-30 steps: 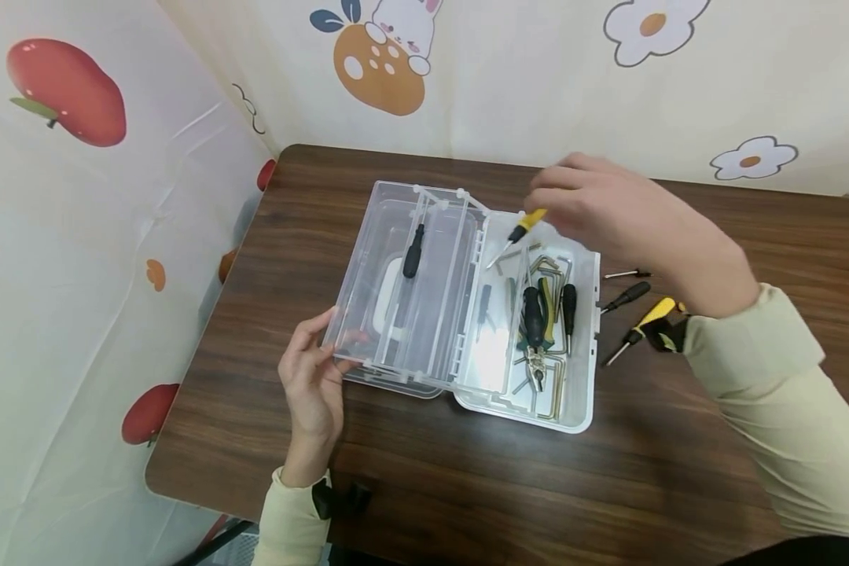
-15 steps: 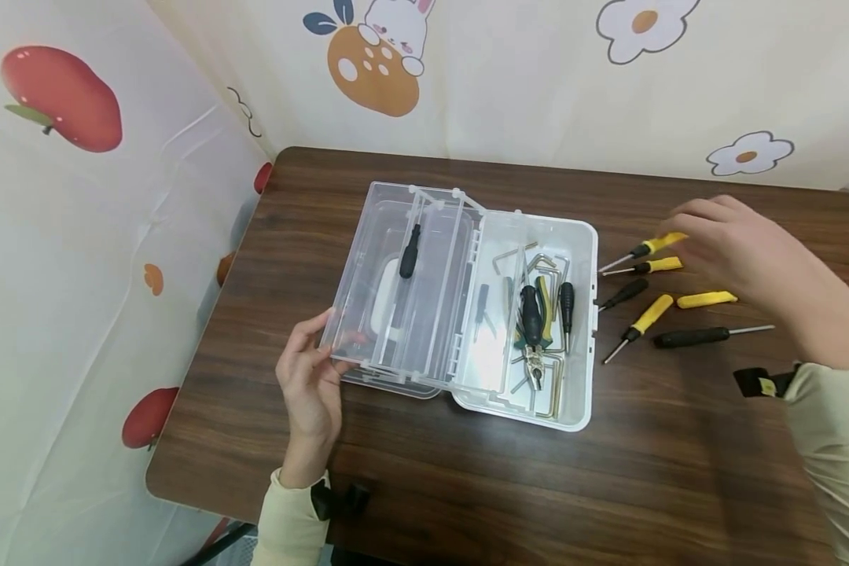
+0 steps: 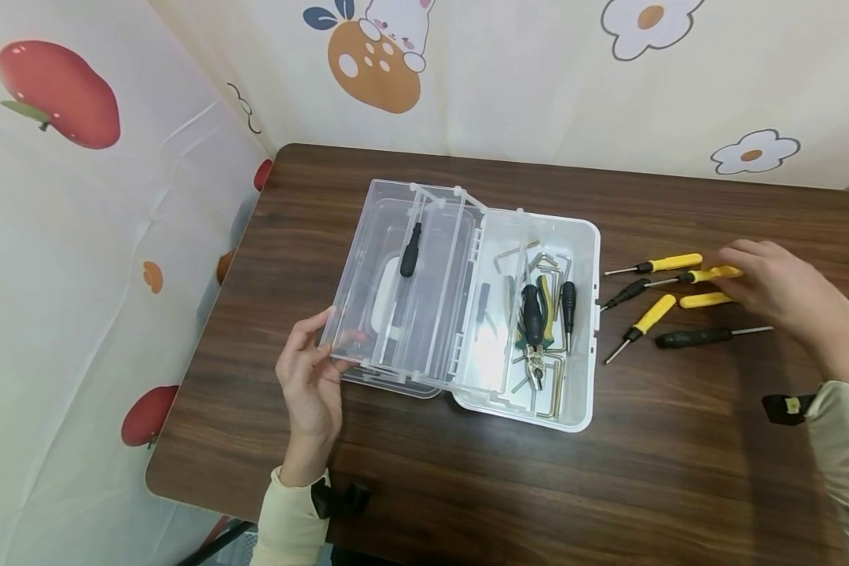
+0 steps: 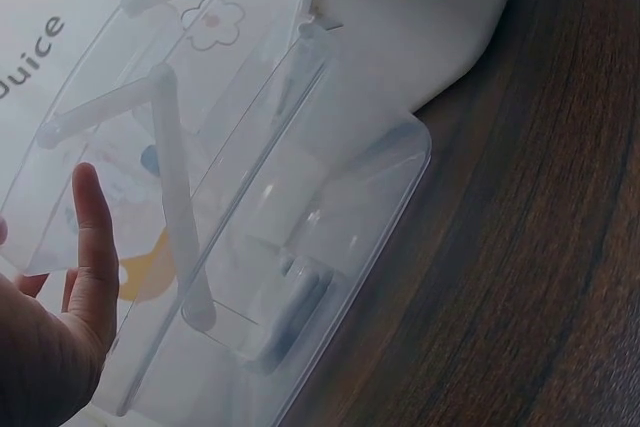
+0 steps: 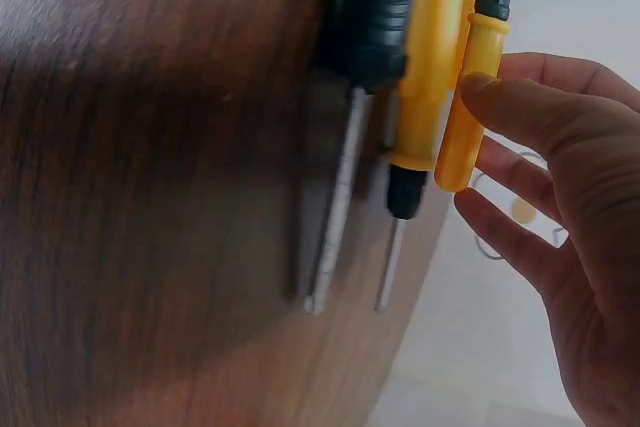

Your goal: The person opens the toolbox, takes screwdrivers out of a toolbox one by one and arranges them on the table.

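Observation:
My left hand (image 3: 313, 385) grips the near left corner of the clear plastic tray (image 3: 435, 306) folded out from the white toolbox (image 3: 586, 377). A black-handled screwdriver (image 3: 410, 251) lies in that tray. Between thumb and fingers of my right hand (image 3: 785, 295) is the yellow handle of a screwdriver (image 5: 472, 117), its shaft pointing left over the other tools in the head view. Close to it are a yellow screwdriver (image 3: 672, 262), another yellow one (image 3: 652, 314), a yellow handle (image 3: 705, 299) and black screwdrivers, one large (image 3: 693, 338) and one small (image 3: 628, 292).
Inside the toolbox are pliers (image 3: 533, 322), a black screwdriver (image 3: 568, 303) and several hex keys (image 3: 556, 393). The brown wooden table (image 3: 644, 472) ends at a patterned cloth wall (image 3: 523, 94) behind and another on the left.
My right hand has carried the yellow screwdriver from above the toolbox to the right, then lower toward the loose screwdrivers. My left hand keeps its grip on the tray.

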Demonstrator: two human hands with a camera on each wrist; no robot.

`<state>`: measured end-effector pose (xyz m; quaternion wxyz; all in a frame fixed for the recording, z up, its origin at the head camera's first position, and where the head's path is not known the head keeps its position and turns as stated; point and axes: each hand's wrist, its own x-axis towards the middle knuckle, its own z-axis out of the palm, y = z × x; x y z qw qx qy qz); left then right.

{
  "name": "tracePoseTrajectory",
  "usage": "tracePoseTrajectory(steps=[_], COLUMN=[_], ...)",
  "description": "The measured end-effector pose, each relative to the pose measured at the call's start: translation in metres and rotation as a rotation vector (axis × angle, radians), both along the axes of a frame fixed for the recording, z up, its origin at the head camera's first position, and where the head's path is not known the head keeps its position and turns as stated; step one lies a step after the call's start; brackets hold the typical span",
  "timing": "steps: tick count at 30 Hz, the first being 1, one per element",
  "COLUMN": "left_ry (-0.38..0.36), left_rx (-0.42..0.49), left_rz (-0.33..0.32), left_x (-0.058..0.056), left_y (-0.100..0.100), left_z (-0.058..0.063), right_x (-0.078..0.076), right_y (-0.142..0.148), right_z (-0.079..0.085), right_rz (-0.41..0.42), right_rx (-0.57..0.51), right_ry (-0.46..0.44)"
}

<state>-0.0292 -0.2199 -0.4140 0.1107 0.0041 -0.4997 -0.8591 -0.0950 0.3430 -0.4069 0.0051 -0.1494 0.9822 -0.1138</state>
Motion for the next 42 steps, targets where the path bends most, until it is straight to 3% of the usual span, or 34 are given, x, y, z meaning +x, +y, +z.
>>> tracePoseTrajectory(steps=[9,20,27,34,42], left_ry=[0.021,0.024,0.015,0.017,0.009], left_rx=[0.036,0.030,0.013,0.026,0.014], left_rz=[-0.022,-0.028,-0.012,-0.013,-0.009], left_x=[0.001,0.001,0.001,0.001,0.001], left_y=[0.002,0.001,0.000,0.000,0.000], left_z=[0.001,-0.002,-0.003,-0.001,0.001], right_x=[0.000,-0.001,-0.006,-0.023,-0.039], right_y=[0.007,0.007,-0.017,-0.061,-0.125], right_z=[-0.003,-0.004,0.018,0.046,0.078], right_rz=[-0.035,-0.032,0.085,0.335,0.442], right_rx=[0.030,0.048,0.011,-0.084,-0.117], right_ry=[-0.085,-0.076,0.002,0.180,0.184])
